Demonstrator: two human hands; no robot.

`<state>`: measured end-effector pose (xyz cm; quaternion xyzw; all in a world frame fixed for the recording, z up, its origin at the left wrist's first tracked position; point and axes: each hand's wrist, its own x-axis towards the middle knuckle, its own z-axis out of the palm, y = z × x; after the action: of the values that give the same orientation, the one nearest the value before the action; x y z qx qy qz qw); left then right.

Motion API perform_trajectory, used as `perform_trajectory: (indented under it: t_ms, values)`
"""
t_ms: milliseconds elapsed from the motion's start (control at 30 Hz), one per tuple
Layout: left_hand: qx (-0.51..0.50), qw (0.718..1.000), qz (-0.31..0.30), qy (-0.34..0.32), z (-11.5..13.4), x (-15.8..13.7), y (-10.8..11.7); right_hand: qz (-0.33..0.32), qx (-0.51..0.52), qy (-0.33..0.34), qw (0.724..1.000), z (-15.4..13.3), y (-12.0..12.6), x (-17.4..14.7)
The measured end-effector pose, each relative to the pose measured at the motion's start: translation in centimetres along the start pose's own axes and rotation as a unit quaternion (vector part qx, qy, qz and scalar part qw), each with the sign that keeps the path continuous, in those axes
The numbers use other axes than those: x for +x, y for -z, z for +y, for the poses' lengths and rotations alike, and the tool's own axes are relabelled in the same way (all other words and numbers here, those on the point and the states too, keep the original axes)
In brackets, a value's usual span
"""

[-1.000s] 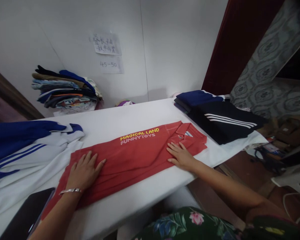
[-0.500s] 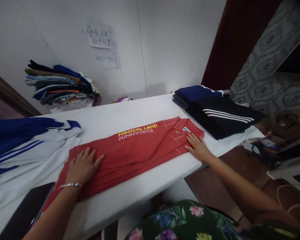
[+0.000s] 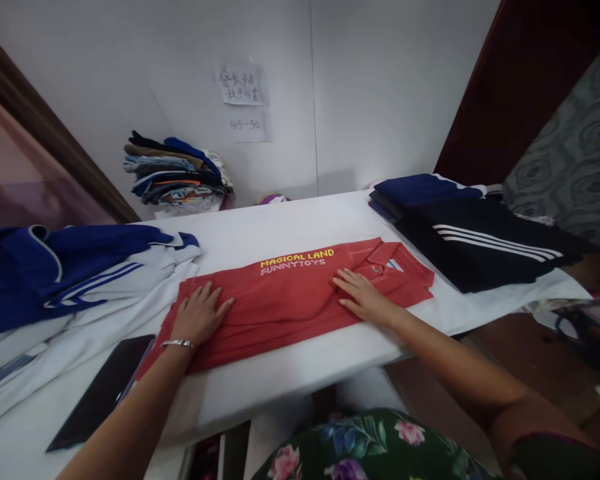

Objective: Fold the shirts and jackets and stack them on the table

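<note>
A red shirt (image 3: 295, 293) lies folded lengthwise on the white table, its collar pointing right and yellow and white lettering facing up. My left hand (image 3: 200, 317), with a silver bracelet at the wrist, rests flat on the shirt's left end, fingers spread. Flat on the cloth below the collar lies my right hand (image 3: 365, 297), its fingers stretched out. Neither hand grips the fabric.
Blue and white garments (image 3: 95, 273) lie loosely at the left, beside a dark flat tablet-like object (image 3: 105, 393). Folded dark clothes (image 3: 480, 233) are piled at the right. Another clothes stack (image 3: 180, 173) stands by the wall under paper signs (image 3: 245, 83).
My right hand has slid left along the shirt, from near the collar towards the lettering. My left hand stays on the left end. The camera view has turned left.
</note>
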<state>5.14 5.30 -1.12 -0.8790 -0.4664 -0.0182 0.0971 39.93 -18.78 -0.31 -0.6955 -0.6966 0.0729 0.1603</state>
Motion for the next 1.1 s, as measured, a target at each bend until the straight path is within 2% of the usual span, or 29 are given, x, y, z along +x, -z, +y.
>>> perform_trajectory:
  t_ms: [167, 367, 500, 633, 733, 867, 1100]
  values:
    - [-0.047, 0.999, 0.011, -0.007, -0.4, -0.4, 0.2, -0.030, -0.018, 0.052, 0.998, -1.5, -1.3, 2.5]
    - [-0.114, 0.992, 0.002, -0.059, -0.8, -1.5, 0.7, -0.012, -0.019, 0.063, 0.998, -0.7, -2.3, 2.4]
    - [-0.159, 0.984, -0.044, -0.070, -1.4, -1.5, 1.2, -0.018, -0.018, 0.064, 0.998, -1.0, -2.4, 2.2]
    - [-0.195, 0.970, -0.114, -0.085, -2.0, -1.3, 2.2, -0.020, -0.007, 0.110, 0.994, -2.1, -2.7, 2.2]
    - [-0.203, 0.967, -0.136, -0.074, -1.7, -1.2, 2.7, -0.016, -0.009, 0.130, 0.991, -2.6, -3.4, 2.3]
    - [-0.196, 0.975, -0.102, -0.040, -0.8, -1.7, 2.2, 0.021, -0.012, 0.138, 0.990, -2.4, -4.2, 2.5]
    - [-0.136, 0.988, -0.043, -0.053, 0.1, -2.7, 1.4, 0.046, -0.021, 0.150, 0.987, -2.0, -4.6, 2.6]
